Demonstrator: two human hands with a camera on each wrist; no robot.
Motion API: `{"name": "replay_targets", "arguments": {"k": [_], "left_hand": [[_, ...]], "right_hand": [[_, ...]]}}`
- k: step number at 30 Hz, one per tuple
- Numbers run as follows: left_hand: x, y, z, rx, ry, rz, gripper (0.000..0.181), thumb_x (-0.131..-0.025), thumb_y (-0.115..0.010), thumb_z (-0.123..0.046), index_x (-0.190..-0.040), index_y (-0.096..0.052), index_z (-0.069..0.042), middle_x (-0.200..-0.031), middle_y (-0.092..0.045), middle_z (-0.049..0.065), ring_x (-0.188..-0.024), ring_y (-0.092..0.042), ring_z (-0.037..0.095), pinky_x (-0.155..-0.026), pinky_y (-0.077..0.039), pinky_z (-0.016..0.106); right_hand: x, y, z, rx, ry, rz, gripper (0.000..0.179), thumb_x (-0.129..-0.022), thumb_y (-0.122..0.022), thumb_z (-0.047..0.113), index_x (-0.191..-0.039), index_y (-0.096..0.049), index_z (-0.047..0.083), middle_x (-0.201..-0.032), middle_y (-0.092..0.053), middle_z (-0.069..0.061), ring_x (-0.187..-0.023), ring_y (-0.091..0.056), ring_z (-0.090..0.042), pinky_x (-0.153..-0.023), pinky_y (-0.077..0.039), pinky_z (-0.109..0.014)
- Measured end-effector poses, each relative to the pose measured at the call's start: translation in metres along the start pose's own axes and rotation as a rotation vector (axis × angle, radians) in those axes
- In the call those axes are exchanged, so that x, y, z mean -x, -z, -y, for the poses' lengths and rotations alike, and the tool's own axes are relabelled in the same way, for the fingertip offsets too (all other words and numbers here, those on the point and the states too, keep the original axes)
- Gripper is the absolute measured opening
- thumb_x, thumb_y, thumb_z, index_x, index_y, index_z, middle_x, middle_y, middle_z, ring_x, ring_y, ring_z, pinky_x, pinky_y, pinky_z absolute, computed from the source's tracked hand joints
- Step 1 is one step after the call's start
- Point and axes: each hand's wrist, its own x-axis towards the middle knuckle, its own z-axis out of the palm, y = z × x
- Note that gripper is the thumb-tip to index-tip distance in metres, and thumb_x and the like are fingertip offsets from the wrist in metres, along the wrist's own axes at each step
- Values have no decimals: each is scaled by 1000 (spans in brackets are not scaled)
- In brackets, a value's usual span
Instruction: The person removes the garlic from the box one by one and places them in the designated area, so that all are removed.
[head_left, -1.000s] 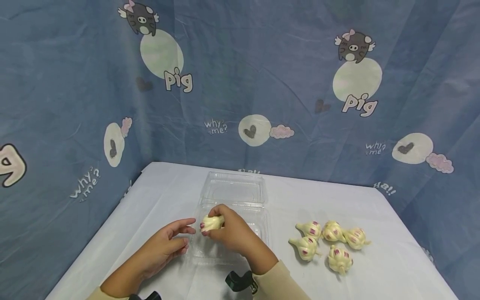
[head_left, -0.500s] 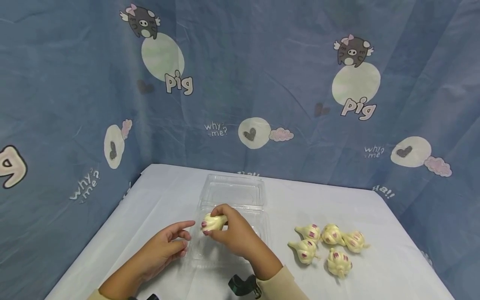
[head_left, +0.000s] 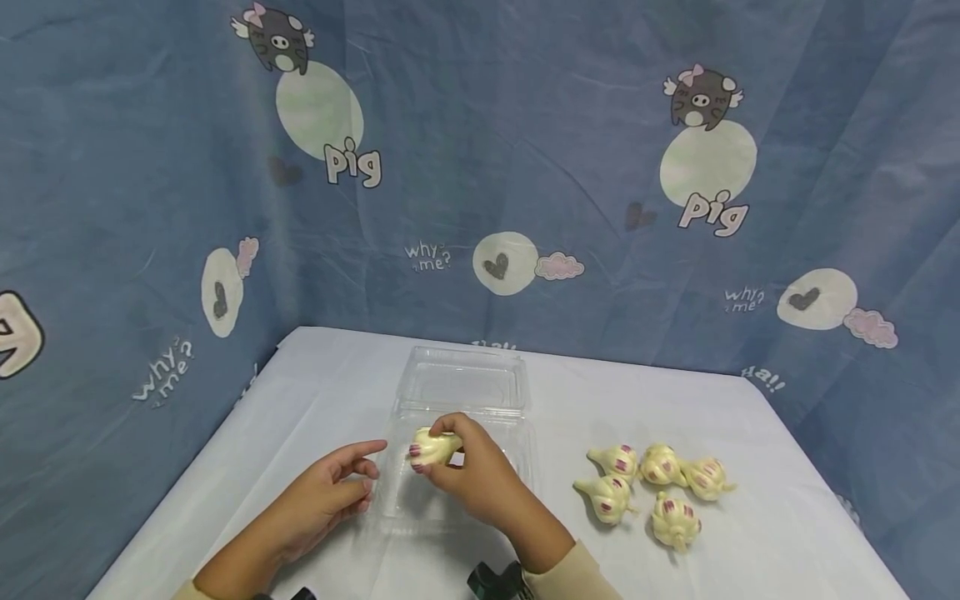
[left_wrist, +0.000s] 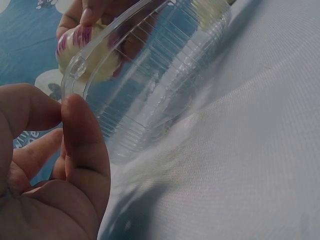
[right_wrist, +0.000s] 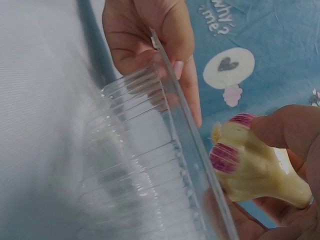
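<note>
A garlic bulb (head_left: 433, 447), cream with purple patches, is in my right hand (head_left: 476, 471), pinched between thumb and fingers over the base of a clear plastic clamshell box (head_left: 420, 504). The right wrist view shows the bulb (right_wrist: 250, 165) beside the box's rim (right_wrist: 187, 117), its stem pointing toward the palm. My left hand (head_left: 330, 496) is at the box's left side, index finger extended and the other fingers loosely bent. In the left wrist view its thumb (left_wrist: 85, 145) overlaps the rim's corner. The box's lid (head_left: 465, 379) lies folded back, away from me.
Several more garlic bulbs (head_left: 609, 497) lie grouped on the white tabletop (head_left: 577, 408) to the right of the box. A blue printed curtain (head_left: 480, 167) hangs behind the table and along its sides.
The right hand has shifted slightly rightward with the garlic bulb. The left hand's fingers have drawn back a little from the box, with only the index finger still extended.
</note>
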Motion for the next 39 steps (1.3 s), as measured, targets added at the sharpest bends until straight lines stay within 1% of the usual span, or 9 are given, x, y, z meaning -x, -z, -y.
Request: {"name": "replay_targets", "arguments": {"k": [6,11,13,16,23,26,30,33,39], "left_hand": [[1,0,-2,-10,-8,0,70,-100,-64,-5,-161,-31,1,-117,-49,9,-88,-57,12,-77,-56,25],[0,-2,-1,-18,15,-17,69,-98,-64,-4,-160,-34,-1,-118,-49,9,-88,-57,13,-77,-57,25],[-1,-3,-2,-21,27,-27,69,-97,-65,-3,-160,-35,-2,-118,-50,10,-88,-57,14,-77,-57,25],[-3,-4,-2,-28,22,-25,69,-98,-64,-4,-160,-35,-2,-118,-50,10,-88,-57,15,-77,-57,26],[-1,-1,0,-33,18,-11,69,-99,-65,-6,-161,-34,-2,-118,-49,10,-89,-57,16,-78,-56,27],[0,0,-1,-34,9,4,70,-100,-65,-7,-161,-32,-1,-118,-49,10,-89,-56,14,-78,-56,26],[-1,0,-3,-31,7,3,70,-100,-64,-6,-162,-31,-1,-118,-49,9,-88,-56,13,-77,-56,26],[-1,-1,-4,-26,9,-5,70,-100,-63,-4,-162,-31,-1,-118,-49,9,-88,-56,13,-77,-56,25],[0,-1,-4,-19,23,-10,70,-99,-63,-4,-162,-31,-1,-118,-49,8,-89,-56,13,-77,-56,25]], "right_hand": [[8,0,-2,-40,7,-13,36,-91,-84,28,-118,-60,23,-129,-63,2,-118,-63,-16,-85,-57,-28],[13,1,-3,-69,31,-34,37,-91,-83,21,-119,-59,22,-128,-63,0,-116,-64,-13,-89,-58,-25],[15,3,-4,-90,36,-45,37,-92,-82,18,-120,-59,21,-128,-62,-1,-116,-63,-14,-91,-57,-25],[20,7,-5,-130,36,-62,37,-93,-81,16,-121,-58,20,-131,-59,-4,-118,-63,-16,-94,-58,-26],[30,17,-12,-195,12,-116,41,-93,-78,12,-127,-56,18,-145,-54,-6,-128,-60,-21,-97,-57,-26],[35,23,-14,-234,2,-152,42,-93,-77,6,-128,-56,17,-149,-52,-7,-129,-62,-23,-97,-57,-26],[41,30,-16,-267,-2,-184,43,-94,-75,2,-129,-54,15,-152,-50,-8,-128,-63,-25,-97,-57,-26],[45,34,-18,-261,0,-199,43,-94,-76,5,-129,-53,15,-152,-50,-8,-130,-62,-25,-97,-57,-27],[53,38,-20,-228,-20,-230,44,-93,-82,18,-127,-54,18,-150,-52,-6,-130,-61,-23,-98,-57,-26]]}}
